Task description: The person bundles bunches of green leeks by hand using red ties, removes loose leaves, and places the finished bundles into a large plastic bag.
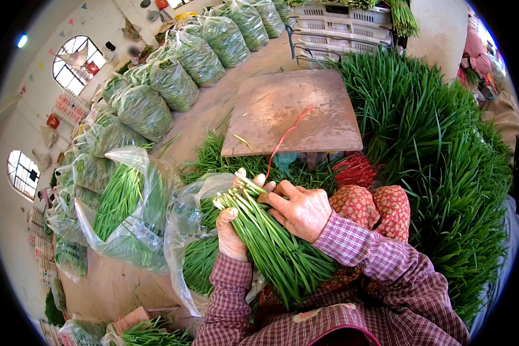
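My left hand (233,235) is wrapped round a bunch of garlic chives (271,239), its fingertips showing past the pale stem ends. The green leaves hang toward my lap. My right hand (301,211) is closed against the upper side of the bunch, fingers curled in by the stems. A thin red tie strip (283,138) runs from the low wooden table (294,98) down to the fingers of both hands. Its lower end is hidden there, at the curled right fingers.
Loose chives (421,132) are heaped high on the right. Red tie strips (354,170) lie beside my knee. Open clear plastic bags (135,245) of chives stand at left, with filled bags (199,55) lined up behind. Stacked white crates (340,29) stand beyond the table.
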Tool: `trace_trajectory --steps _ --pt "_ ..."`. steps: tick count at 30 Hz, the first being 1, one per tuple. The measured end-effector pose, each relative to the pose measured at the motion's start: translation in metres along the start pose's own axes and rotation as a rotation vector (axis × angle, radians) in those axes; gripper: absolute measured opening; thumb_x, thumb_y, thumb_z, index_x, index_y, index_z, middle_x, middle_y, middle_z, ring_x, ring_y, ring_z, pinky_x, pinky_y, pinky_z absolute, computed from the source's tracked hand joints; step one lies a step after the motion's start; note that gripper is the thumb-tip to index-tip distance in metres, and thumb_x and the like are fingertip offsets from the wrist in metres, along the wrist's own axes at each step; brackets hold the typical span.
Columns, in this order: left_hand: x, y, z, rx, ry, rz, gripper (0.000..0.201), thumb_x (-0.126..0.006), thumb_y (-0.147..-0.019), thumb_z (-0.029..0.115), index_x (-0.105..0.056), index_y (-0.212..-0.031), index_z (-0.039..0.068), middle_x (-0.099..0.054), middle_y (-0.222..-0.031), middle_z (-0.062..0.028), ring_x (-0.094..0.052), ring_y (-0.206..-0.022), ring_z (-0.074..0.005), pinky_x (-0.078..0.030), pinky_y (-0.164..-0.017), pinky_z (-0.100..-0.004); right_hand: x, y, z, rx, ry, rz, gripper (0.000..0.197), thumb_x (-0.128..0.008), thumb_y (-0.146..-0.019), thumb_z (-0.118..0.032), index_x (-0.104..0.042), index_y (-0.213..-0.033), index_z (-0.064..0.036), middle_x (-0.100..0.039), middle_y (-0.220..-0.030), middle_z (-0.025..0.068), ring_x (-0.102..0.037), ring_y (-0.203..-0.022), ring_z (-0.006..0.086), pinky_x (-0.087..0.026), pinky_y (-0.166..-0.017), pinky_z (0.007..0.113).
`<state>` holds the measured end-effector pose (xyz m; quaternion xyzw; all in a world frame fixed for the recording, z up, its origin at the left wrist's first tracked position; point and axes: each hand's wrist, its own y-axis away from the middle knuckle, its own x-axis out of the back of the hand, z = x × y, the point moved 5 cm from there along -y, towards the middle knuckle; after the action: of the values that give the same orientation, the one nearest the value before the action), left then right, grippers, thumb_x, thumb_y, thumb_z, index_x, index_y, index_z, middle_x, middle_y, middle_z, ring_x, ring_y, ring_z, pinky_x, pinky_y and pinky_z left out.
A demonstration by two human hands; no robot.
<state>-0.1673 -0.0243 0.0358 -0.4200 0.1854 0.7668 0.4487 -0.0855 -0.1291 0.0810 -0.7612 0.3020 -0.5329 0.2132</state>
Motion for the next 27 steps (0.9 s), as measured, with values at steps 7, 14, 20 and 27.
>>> trace_trajectory --steps 7,14,20,27 --pt "-0.007 -0.002 -0.003 0.028 -0.023 -0.024 0.091 -0.065 -0.066 0.028 -0.024 -0.146 0.012 -0.045 -0.136 -0.0177 -0.043 -0.124 -0.0378 -0.039 -0.103 -0.0506 -0.005 0.004 0.002 0.020 0.111 0.017 0.023 -0.060 -0.076 -0.015 -0.059 -0.098 -0.0130 -0.054 -0.082 0.0055 -0.061 -0.059 0.0192 -0.050 -0.049 0.033" --pt "-0.007 -0.003 -0.007 0.049 -0.047 0.003 0.090 -0.066 -0.067 0.029 -0.026 -0.145 0.011 -0.047 -0.134 -0.0192 -0.045 -0.123 -0.0379 -0.040 -0.103 -0.0497 -0.010 0.008 0.008 0.002 0.112 0.021 0.020 -0.060 -0.076 -0.015 -0.056 -0.095 -0.0120 -0.054 -0.081 0.0056 -0.062 -0.059 0.0192 -0.050 -0.048 0.034" --pt "-0.003 -0.006 -0.012 0.063 -0.054 0.001 0.090 -0.066 -0.067 0.029 -0.026 -0.145 0.008 -0.048 -0.133 -0.0196 -0.047 -0.121 -0.0368 -0.039 -0.103 -0.0479 -0.014 0.011 0.014 -0.010 0.082 0.033 0.017 -0.059 -0.076 -0.015 -0.055 -0.092 -0.0123 -0.052 -0.079 0.0055 -0.062 -0.058 0.0201 -0.050 -0.047 0.034" --pt "0.001 -0.007 -0.015 0.077 -0.095 -0.004 0.091 -0.067 -0.067 0.030 -0.026 -0.144 0.006 -0.048 -0.133 -0.0194 -0.049 -0.120 -0.0331 -0.041 -0.103 -0.0437 -0.014 0.011 0.017 -0.013 0.106 0.025 0.015 -0.058 -0.076 -0.015 -0.054 -0.089 -0.0106 -0.053 -0.077 0.0054 -0.061 -0.057 0.0200 -0.048 -0.046 0.034"
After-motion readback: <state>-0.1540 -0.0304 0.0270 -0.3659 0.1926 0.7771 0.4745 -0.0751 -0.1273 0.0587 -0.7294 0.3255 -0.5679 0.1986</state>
